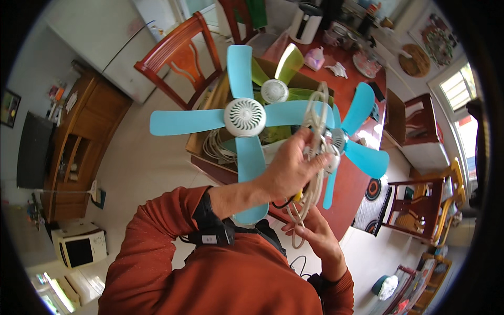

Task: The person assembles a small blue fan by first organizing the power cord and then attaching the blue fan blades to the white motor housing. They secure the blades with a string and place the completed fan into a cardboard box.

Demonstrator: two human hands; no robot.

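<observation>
My left hand (pixel 291 163) is closed around a coiled bundle of white cable (pixel 317 107), which stands up above its fingers. Lower down, my right hand (pixel 317 236) pinches the bottom loops of that cable. Just right of my left hand is a blue fan (pixel 362 157) with a pale hub, partly hidden by the cable. Another blue fan (pixel 244 117) with a white slotted hub rests over a cardboard box (pixel 195 144). Inside the box lie a green fan (pixel 274 91) and more coiled white cable (pixel 218 147). Something small and yellow shows beside my left hand.
The box stands on a dark red table (pixel 344 202). Farther back are a white kettle (pixel 306 23), a pink packet (pixel 315 58) and a crumpled tissue (pixel 337 69). A wooden chair (pixel 184 60) stands at the far left of the table, another chair (pixel 417 210) at the right.
</observation>
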